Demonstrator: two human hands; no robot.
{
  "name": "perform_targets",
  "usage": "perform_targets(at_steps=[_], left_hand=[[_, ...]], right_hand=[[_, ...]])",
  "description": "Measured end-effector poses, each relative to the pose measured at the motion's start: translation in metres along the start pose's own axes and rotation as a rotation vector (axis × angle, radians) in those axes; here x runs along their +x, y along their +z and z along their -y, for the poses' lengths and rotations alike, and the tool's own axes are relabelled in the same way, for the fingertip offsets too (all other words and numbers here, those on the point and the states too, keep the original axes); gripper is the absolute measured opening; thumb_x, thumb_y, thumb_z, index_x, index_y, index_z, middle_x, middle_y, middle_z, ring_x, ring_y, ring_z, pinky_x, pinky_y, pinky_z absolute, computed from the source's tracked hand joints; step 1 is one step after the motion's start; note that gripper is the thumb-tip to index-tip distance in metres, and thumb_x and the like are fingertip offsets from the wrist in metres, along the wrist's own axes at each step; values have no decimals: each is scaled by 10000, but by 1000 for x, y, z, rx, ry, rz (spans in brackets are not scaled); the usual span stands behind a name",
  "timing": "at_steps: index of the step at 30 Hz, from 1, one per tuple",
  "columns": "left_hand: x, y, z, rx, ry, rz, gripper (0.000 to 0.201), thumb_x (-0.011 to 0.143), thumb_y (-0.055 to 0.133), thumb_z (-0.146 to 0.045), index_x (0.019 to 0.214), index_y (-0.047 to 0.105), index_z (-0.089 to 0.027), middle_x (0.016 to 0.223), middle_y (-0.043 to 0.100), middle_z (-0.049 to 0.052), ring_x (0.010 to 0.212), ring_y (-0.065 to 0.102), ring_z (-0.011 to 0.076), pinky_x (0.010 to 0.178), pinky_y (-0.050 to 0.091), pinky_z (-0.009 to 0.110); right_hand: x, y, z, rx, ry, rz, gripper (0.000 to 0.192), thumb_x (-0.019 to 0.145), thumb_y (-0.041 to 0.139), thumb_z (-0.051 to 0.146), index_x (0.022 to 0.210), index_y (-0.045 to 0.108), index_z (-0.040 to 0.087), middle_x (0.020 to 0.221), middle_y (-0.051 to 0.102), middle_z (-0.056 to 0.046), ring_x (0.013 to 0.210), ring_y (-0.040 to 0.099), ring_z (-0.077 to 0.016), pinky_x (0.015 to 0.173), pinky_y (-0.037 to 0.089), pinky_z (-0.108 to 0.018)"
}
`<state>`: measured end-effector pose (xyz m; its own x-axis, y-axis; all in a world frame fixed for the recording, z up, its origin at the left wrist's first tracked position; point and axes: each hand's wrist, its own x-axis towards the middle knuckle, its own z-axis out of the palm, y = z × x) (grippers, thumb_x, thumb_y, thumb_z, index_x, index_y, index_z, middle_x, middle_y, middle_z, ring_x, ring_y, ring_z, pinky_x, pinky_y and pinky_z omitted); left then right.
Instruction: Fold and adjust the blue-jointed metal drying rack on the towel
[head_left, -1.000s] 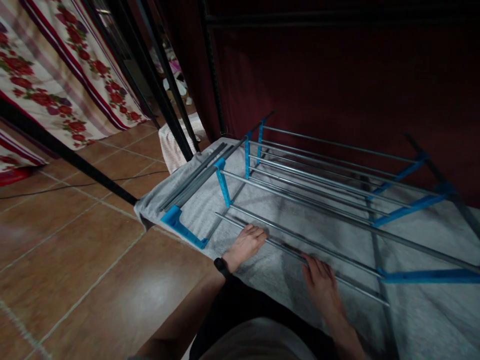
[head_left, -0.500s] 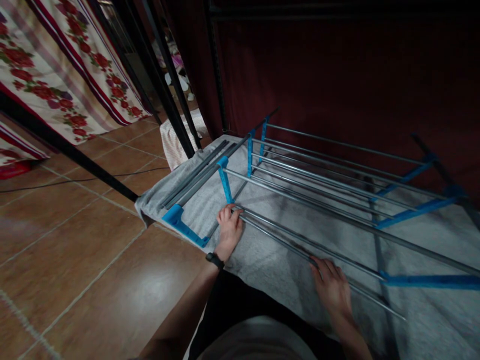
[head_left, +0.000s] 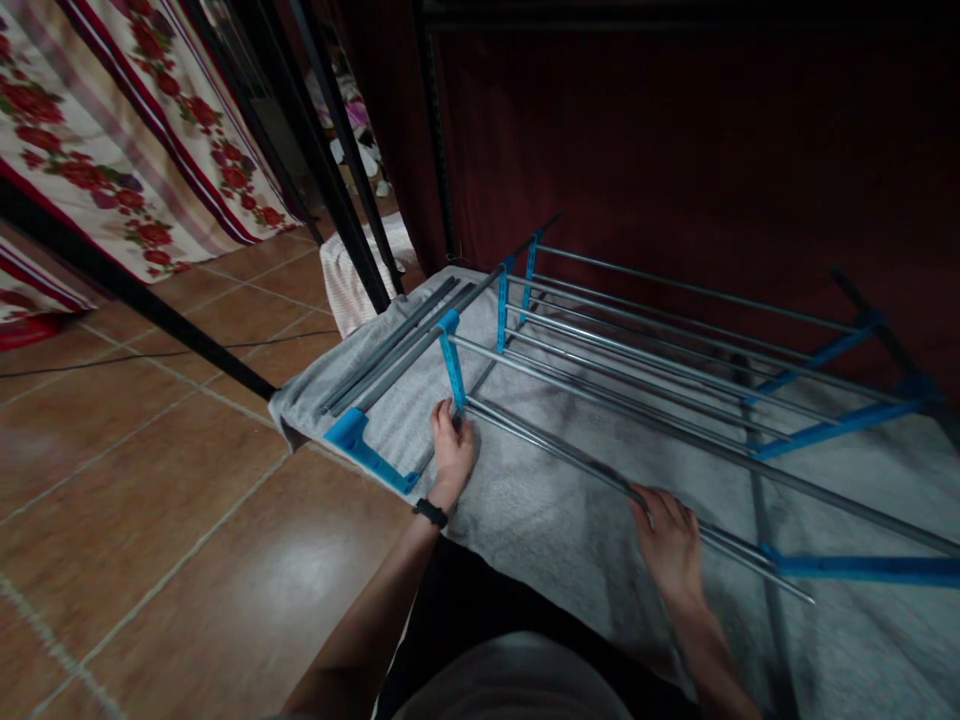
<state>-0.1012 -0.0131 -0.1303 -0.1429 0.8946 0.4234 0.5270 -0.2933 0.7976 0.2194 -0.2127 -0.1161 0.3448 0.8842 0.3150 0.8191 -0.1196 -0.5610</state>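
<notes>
Brown tile floor (head_left: 150,520), maroon curtain (head_left: 675,150), dim light.

Left arm extended forward and slightly inward, a dark band worn at the wrist. Left hand (head_left: 452,447) was set with fingers curled closed, knuckles facing up. Right arm reached forward from the lower right, forearm bare. Right hand (head_left: 670,541) lay palm down, fingers spread loosely and bent at the tips. Both hands were well apart.

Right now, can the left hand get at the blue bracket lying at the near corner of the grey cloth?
Probably yes. The left hand rests at the end of the metal rods, just beside the blue bracket. Only bare grey cloth lies between them, though the hand is occupied with the rod end.
</notes>
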Motion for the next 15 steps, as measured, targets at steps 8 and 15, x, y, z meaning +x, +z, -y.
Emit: perform_targets(at_steps=[8,15], left_hand=[[8,12,9,-69,-26,17,546,928,520,-245,1452,376,-198,1383,502,154,1310,498,264,1119,435,459],[6,13,11,-61,-21,9,546,942,528,-287,1459,382,-192,1376,518,153,1307,511,257,1122,432,447]], right_hand=[[3,11,-5,-157,-73,24,318,973,445,347,1164,674,237,1013,677,-84,1002,575,-265,971,368,-432],[2,11,-4,-156,-88,4,320,978,449,362,1140,685,219,1014,675,-95,984,576,-269,957,376,-440]])
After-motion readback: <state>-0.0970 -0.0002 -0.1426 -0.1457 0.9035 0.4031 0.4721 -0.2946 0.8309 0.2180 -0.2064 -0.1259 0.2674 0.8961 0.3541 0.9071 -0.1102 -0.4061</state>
